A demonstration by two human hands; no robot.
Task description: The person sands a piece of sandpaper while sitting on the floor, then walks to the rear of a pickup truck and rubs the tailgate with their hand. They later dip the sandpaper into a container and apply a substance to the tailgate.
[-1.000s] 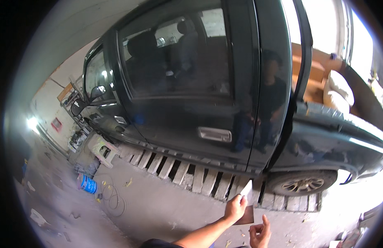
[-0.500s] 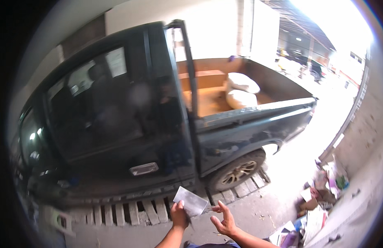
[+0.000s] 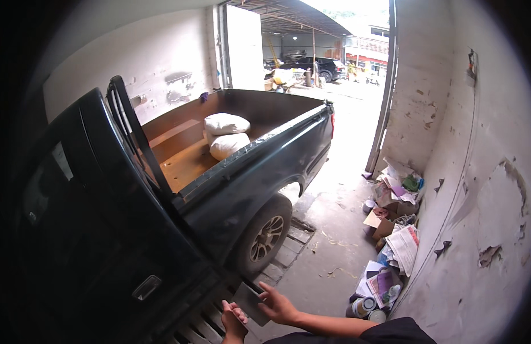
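- A thin, flat, dark grey rectangular sheet [image 3: 249, 299] is held up between the hands, above the grey concrete floor [image 3: 340, 246].
- The left hand [image 3: 235, 322] has its fingers curled in, gripping the sheet along its left and lower-left edge.
- The right hand [image 3: 281, 309] is loosely spread, its fingertips at the sheet's right edge; whether they press on it cannot be told.
- Beyond the hands stands a dark green pickup truck [image 3: 93, 246] with a spoked metal rear wheel [image 3: 266, 238].
- Two stacked, bulging white sacks [image 3: 227, 124] sit in its brown cargo bed [image 3: 188, 169], by the near side edge.
- A heap of papers and cardboard [image 3: 401, 249] lines the floor's right edge, against a scuffed pale wall [image 3: 489, 189].
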